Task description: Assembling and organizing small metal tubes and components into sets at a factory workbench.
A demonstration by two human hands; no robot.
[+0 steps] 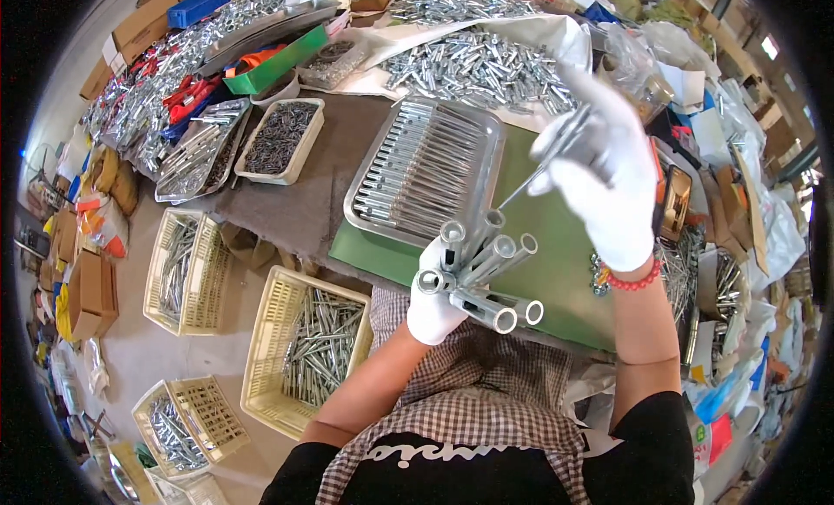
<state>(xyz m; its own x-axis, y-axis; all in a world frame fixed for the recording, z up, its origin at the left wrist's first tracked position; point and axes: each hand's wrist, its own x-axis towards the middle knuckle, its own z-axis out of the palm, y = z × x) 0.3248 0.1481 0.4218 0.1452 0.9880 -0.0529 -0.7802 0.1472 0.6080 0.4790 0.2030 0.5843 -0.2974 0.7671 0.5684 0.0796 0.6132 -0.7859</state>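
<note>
My gloved left hand (437, 312) is closed around a bunch of silver metal tubes (488, 260), their open ends fanned out upward. Over the green mat, my gloved right hand (604, 171) pinches slim metal rods (569, 133); the hand is slightly blurred. One rod slants down, its tip close to the mouth of a tube in the bunch; whether it has entered cannot be made out. Just beyond my left hand lies a metal tray (495, 162) holding rows of slotted metal tubes (426, 166) laid side by side.
Left of the tray stands a cream bin (243, 171) of small dark parts. A heap of short metal pieces (478, 66) lies behind it on white sheeting. Yellow crates (271, 331) with metal tubes stand on the floor at left. Boxes and plastic bags crowd the right.
</note>
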